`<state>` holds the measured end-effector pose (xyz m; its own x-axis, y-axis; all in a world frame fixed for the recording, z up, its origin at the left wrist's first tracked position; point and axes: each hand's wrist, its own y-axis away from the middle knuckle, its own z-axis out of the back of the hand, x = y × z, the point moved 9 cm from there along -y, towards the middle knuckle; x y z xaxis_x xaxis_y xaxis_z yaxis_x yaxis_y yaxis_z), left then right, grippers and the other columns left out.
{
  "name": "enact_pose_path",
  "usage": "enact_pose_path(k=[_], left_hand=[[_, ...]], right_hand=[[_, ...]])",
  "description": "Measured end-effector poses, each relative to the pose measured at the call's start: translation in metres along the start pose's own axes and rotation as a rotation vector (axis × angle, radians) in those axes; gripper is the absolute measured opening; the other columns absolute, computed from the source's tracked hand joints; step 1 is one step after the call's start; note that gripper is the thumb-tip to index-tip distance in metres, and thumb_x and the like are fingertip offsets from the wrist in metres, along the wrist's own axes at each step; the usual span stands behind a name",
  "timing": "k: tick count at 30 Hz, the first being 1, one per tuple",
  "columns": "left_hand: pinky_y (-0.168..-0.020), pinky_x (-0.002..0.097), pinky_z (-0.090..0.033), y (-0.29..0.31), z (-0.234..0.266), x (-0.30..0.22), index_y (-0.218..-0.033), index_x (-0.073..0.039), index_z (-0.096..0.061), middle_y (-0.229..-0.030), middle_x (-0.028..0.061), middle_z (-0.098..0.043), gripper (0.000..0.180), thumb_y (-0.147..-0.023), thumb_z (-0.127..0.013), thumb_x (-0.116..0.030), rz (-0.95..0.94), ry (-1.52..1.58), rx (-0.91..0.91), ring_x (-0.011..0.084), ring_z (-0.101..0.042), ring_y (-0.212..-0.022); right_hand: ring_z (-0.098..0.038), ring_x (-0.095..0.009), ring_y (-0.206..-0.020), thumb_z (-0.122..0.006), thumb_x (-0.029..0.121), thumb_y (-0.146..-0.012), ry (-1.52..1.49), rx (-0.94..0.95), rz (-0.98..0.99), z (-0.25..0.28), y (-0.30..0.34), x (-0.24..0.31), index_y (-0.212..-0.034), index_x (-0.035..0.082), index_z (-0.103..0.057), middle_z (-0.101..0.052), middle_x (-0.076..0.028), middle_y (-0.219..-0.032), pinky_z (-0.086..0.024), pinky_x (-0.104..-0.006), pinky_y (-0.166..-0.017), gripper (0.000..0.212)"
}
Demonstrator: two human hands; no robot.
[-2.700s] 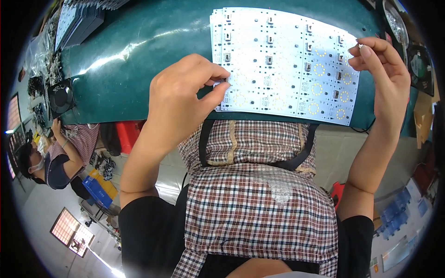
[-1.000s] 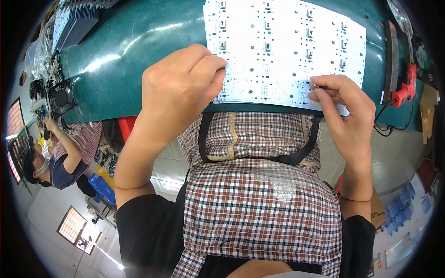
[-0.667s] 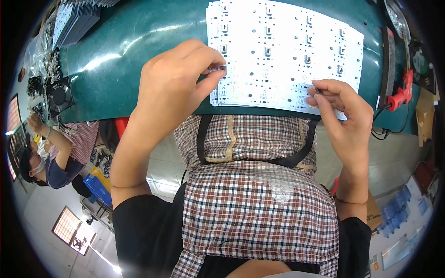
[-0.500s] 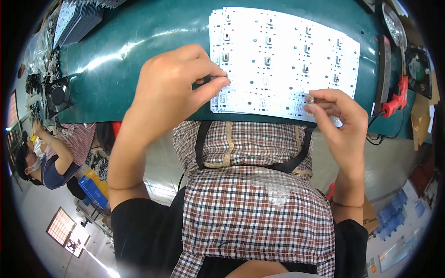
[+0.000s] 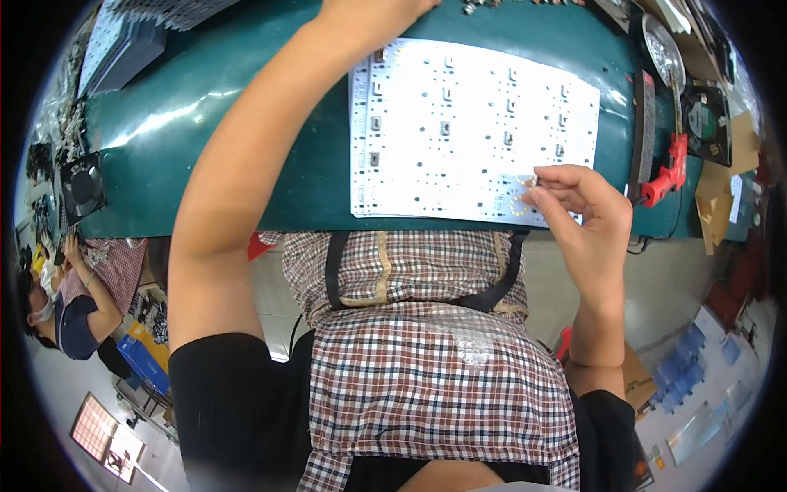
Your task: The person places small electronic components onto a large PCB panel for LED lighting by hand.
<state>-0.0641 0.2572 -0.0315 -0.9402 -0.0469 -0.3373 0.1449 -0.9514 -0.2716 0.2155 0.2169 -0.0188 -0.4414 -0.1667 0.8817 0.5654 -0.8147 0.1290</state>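
Observation:
A white circuit board point(image 5: 467, 164), with more sheets under it, lies at the bench's front edge and carries rows of small metal-cased components that look like slide switches. One such switch point(image 5: 374, 158) sits low in the left column. At the far side, my left hand point(image 5: 377, 18) reaches past the board's upper left corner, near loose small components point(image 5: 484, 5); its fingertips are cut off by the picture's top edge. Over the board's lower right part, my right hand point(image 5: 586, 201) is closed, thumb and fingers pinching a small silvery component point(image 5: 531, 182).
Stacked boards point(image 5: 131, 49) stand at the far left of the green bench point(image 5: 221, 164). A black fan point(image 5: 84, 184) is at the left edge. On the right are a red-handled tool point(image 5: 668, 174), a dark bar point(image 5: 645, 123) and a round metal dish point(image 5: 662, 53). Another person point(image 5: 78, 307) works at left.
My left hand has gone from the board's left edge to the bench's far side. A switch now shows where its fingers were. My right hand keeps its pinch. The whole view has shifted slightly.

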Motion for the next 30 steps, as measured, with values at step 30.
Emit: enact_pose_path(k=[30], left_hand=[[-0.077,0.0270,-0.064,0.111,0.068,0.016,-0.105,0.003,-0.070,-0.097,0.0141,-0.075,0.013,-0.094,-0.070,-0.004,0.553,1.104,-0.003,0.0178,-0.076,-0.090]], right_hand=[[-0.064,-0.016,-0.064,-0.079,-0.003,-0.081,0.427,0.090,0.360,-0.024,-0.015,0.030,-0.100,0.002,-0.079,-0.067,-0.007,-0.081,-0.050,-0.0283,-0.057,0.019]])
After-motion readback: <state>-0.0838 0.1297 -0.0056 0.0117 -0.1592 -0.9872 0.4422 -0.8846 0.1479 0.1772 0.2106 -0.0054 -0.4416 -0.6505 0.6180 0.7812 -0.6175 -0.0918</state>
